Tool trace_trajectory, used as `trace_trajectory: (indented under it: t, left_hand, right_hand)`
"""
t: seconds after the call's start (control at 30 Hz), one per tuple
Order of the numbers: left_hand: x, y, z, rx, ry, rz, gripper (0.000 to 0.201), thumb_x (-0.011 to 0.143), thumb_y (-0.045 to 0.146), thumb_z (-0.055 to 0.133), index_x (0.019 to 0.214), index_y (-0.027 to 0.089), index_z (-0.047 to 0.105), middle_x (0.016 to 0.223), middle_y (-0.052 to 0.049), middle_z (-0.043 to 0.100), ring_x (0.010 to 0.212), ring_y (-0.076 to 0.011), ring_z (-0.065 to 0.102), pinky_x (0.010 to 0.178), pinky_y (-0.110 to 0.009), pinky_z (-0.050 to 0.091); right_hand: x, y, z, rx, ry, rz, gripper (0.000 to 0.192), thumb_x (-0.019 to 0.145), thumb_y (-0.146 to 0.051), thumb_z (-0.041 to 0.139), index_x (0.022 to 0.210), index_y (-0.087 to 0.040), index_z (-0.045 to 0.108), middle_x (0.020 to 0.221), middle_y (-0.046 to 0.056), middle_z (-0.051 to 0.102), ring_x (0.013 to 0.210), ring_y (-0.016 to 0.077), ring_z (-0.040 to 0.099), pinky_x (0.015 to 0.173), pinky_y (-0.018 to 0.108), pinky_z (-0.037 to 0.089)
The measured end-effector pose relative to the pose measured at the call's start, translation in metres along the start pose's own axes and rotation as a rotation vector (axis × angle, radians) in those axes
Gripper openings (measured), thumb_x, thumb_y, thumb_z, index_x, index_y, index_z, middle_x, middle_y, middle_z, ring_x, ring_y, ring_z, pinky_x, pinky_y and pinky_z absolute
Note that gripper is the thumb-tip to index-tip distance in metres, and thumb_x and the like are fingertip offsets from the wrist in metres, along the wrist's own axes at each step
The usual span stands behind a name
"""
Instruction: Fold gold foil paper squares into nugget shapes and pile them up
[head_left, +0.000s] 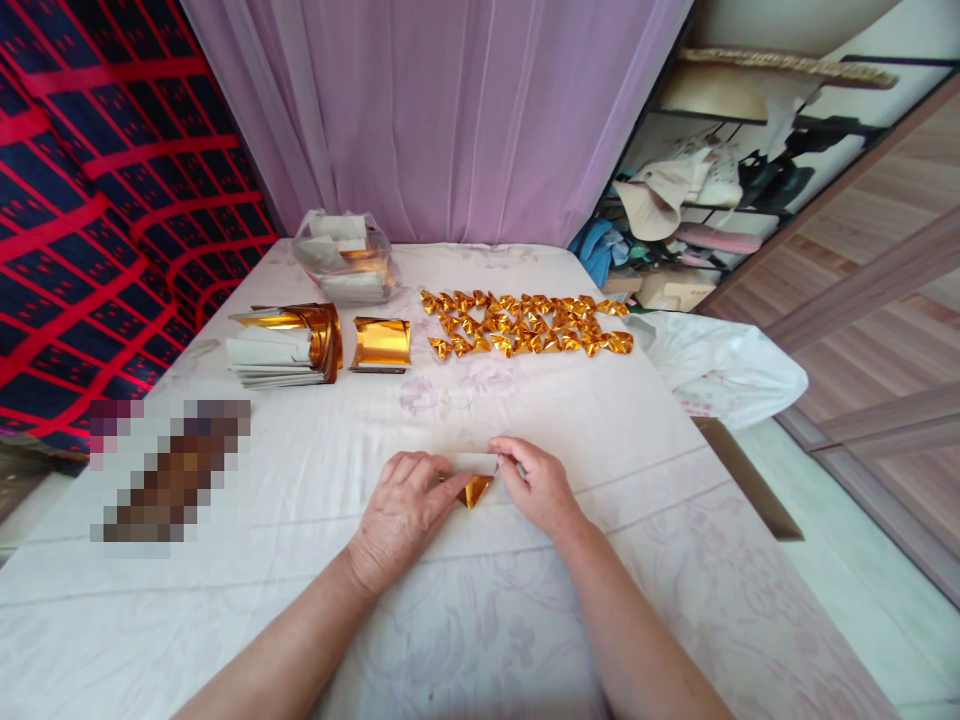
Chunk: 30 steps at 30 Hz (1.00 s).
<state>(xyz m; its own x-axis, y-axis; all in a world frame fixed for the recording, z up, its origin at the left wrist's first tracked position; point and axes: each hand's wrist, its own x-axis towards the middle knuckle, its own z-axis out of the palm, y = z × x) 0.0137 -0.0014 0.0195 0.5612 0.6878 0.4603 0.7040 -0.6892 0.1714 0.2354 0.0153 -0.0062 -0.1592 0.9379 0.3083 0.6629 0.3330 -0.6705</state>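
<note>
Gold foil paper (pixel 474 489) on the table, pinched between left hand (pixel 401 512) and right hand (pixel 536 483).

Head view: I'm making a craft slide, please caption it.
Left hand and right hand fold gold foil paper on a white tablecloth, folded gold pieces laid out behind.

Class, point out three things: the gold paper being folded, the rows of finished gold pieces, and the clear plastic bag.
gold paper (pixel 474 490), head view, gold corner.
finished gold pieces (pixel 525 322), head view, middle of the rows.
clear plastic bag (pixel 345 258), head view, front wall.
</note>
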Motion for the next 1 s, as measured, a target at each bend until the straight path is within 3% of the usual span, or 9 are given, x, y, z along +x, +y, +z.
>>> trace_trajectory:
  t: [0.13,0.33,0.53,0.6,0.7,1.0]
  left_hand:
    - [-0.001,-0.005,0.002,0.074,-0.018,0.034,0.036,0.088,0.016,0.062,0.121,0.03,0.063,0.104,-0.005,0.061,0.093,-0.0219,0.052,0.085,-0.039,0.045]
    - [-0.001,-0.013,0.001,0.133,-0.035,0.011,0.042,0.086,0.007,0.058,0.124,0.026,0.06,0.11,-0.008,0.062,0.099,-0.0244,0.054,0.086,-0.041,0.045]
    - [-0.005,0.011,-0.006,-0.031,0.034,0.076,0.03,0.093,0.01,0.046,0.118,0.018,0.061,0.109,-0.008,0.066,0.098,-0.0218,0.057,0.087,-0.038,0.047]
    - [-0.006,0.021,-0.003,-0.068,0.01,0.126,0.026,0.093,0.014,0.049,0.115,0.017,0.062,0.11,-0.008,0.066,0.1,-0.0212,0.059,0.088,-0.037,0.048]
    - [-0.007,0.028,0.003,-0.025,-0.067,0.076,0.027,0.092,0.017,0.051,0.118,0.016,0.06,0.118,-0.01,0.065,0.108,-0.0242,0.059,0.091,-0.041,0.048]
    - [-0.009,0.019,0.01,0.024,-0.158,0.004,0.032,0.093,0.025,0.051,0.122,0.014,0.058,0.128,-0.013,0.061,0.121,-0.0266,0.056,0.103,-0.045,0.044]
  right_hand:
    - [0.0,-0.006,-0.005,0.062,-0.06,0.007,0.034,0.086,-0.018,0.044,0.115,-0.022,0.061,0.098,0.004,0.073,0.088,0.0161,0.069,0.078,0.028,0.054]
    - [0.001,-0.012,-0.007,0.02,-0.121,-0.031,0.031,0.084,-0.019,0.049,0.113,-0.023,0.061,0.081,-0.001,0.071,0.069,0.0128,0.065,0.069,0.024,0.05]
    - [0.0,-0.016,0.001,0.013,-0.016,0.114,0.015,0.082,-0.02,0.049,0.091,-0.023,0.06,0.072,-0.002,0.069,0.061,0.0119,0.063,0.06,0.021,0.046]
    - [0.0,-0.019,0.002,0.009,0.017,0.136,0.011,0.083,-0.022,0.048,0.085,-0.023,0.059,0.071,-0.002,0.068,0.061,0.012,0.063,0.059,0.021,0.045]
    - [0.0,-0.02,0.001,0.023,0.02,0.128,0.012,0.084,-0.023,0.048,0.082,-0.022,0.06,0.071,-0.002,0.066,0.062,0.012,0.063,0.059,0.02,0.045]
    - [-0.001,-0.012,-0.012,0.125,-0.141,0.026,0.024,0.083,-0.015,0.048,0.093,-0.023,0.068,0.089,0.003,0.071,0.079,0.0153,0.066,0.064,0.023,0.049]
